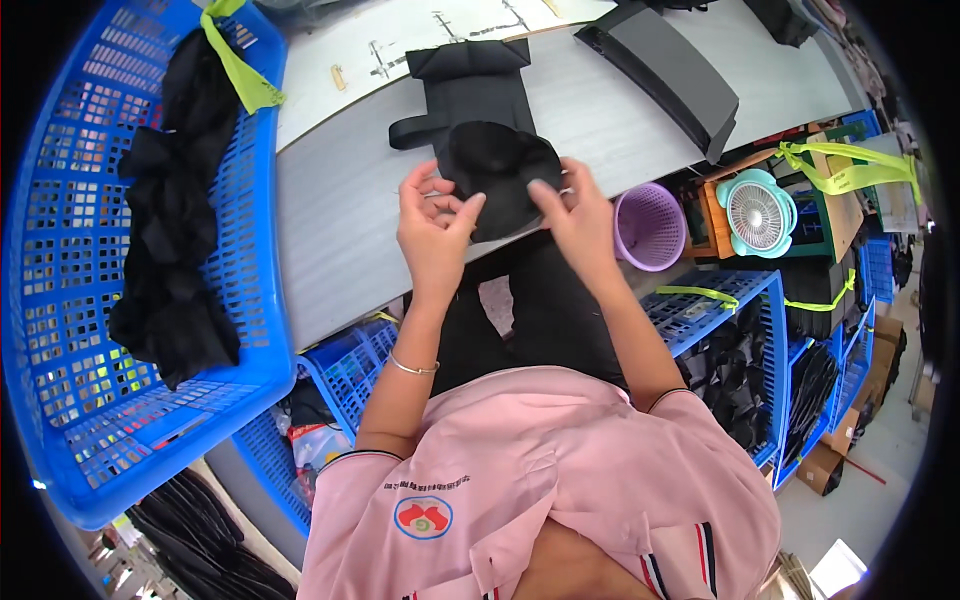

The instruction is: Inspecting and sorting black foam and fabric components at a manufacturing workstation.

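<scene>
A black fabric piece (482, 90) lies on the work table before me, with a squared far end, a strap loop (410, 132) at its left and a rounded near part folded up. My left hand (436, 225) is at the left edge of that near part, fingers loosely curled and apart, thumb resting over the cloth. On the opposite edge, my right hand (578, 215) pinches the fabric, thumb on top and fingers behind. The near part reaches the table's front edge.
A large blue basket (265, 330) with black fabric stands at the left. A curved dark panel (665, 75) lies at the table's far right. Beyond my right hand are a purple basket (650, 228) and a small turquoise fan (757, 215). Blue crates (770, 330) with black pieces stand lower right.
</scene>
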`<move>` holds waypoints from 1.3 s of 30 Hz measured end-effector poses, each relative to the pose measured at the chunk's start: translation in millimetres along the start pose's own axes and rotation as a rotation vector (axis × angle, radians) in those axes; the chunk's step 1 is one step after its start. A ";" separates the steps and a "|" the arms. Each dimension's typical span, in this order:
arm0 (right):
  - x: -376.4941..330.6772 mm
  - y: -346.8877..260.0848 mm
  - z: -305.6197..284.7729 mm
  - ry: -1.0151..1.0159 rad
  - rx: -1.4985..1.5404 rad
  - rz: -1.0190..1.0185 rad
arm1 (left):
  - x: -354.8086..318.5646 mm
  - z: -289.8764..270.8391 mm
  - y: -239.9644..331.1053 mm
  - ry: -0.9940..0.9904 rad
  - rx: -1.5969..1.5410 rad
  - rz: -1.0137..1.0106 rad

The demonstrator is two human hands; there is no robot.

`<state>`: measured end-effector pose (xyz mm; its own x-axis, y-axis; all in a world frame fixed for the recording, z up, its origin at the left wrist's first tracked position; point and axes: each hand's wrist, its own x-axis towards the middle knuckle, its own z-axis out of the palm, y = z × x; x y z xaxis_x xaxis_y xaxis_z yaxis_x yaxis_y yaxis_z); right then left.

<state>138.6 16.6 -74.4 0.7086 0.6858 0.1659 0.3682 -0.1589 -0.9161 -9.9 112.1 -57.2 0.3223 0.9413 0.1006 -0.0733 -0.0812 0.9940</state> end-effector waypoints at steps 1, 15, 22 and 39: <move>-8.3 -19.1 -3.2 -0.124 0.052 0.114 | -3.6 1.5 4.0 -0.021 -0.008 -0.039; 131.9 30.0 -136.9 0.452 -0.822 -0.480 | -11.0 -10.4 17.5 0.078 0.055 0.127; 196.4 74.3 -210.9 0.070 -0.845 -0.285 | -43.0 -20.3 14.3 -0.002 -0.010 -0.022; -85.2 -35.5 -102.9 -0.126 -0.820 -0.423 | -112.3 73.2 -37.7 -0.784 -0.758 -0.814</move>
<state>127.1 -109.3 -18.4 0.3652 0.8657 0.3423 0.9253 -0.2971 -0.2358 25.8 -14.5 -102.8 0.9514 0.1827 -0.2481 -0.0205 0.8409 0.5409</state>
